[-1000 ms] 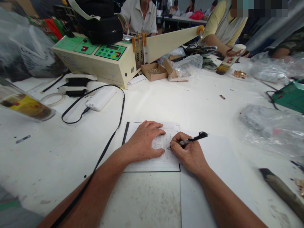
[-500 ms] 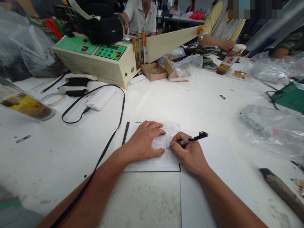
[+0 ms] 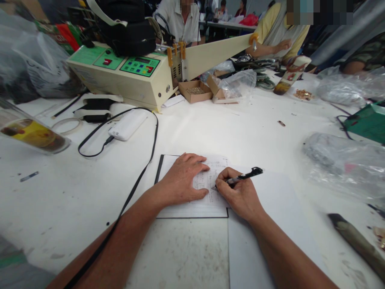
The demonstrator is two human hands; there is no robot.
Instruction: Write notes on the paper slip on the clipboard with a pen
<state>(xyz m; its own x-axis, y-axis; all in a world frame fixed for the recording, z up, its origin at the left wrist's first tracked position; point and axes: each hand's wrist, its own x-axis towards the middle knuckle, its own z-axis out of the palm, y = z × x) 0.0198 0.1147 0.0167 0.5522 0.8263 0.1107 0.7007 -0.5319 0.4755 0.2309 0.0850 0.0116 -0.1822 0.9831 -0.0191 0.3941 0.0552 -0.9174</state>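
A notebook [image 3: 192, 210] with a dark cover edge lies on the white table, its page partly filled with handwriting. My left hand [image 3: 182, 180] rests on the page with fingers apart, thumb and fingers framing the writing. In my right hand [image 3: 239, 194] a black pen [image 3: 246, 175] is pinched, its tip at the page just right of my left thumb. Under my right forearm a large white sheet of paper [image 3: 279, 204] reaches beyond the notebook's right side.
A black cable runs over my left forearm to a white power bank [image 3: 128, 125]. Behind stands a cream machine [image 3: 129, 86] with green panels. A glass of yellow drink [image 3: 33, 134] is at left; plastic bags [image 3: 345, 162] lie at right. Co-workers sit across the table.
My hands, the pen and the notebook have hardly moved. Across the table, the co-worker in yellow sleeves has shifted their arms, and the other person's arm has moved.
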